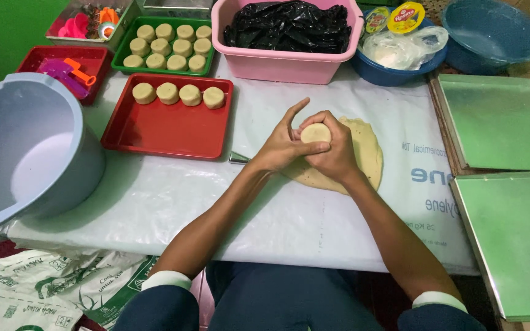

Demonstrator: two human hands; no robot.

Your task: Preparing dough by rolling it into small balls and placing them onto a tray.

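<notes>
both arms are bare from the wrists up to just past the elbows — no watch, ring or band shows on the left hand (283,147) or the right hand (332,150). the sleeves are dark navy, pushed up high, each ending in a narrow white cuff. the lap below is covered in the same dark navy cloth — plain, with no pattern or markings visible.

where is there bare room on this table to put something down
The red tray is bare in front of its row of four dough rounds. The white sheet is free between the grey bucket and the forearms. The far edge is crowded with tubs and trays.
</notes>
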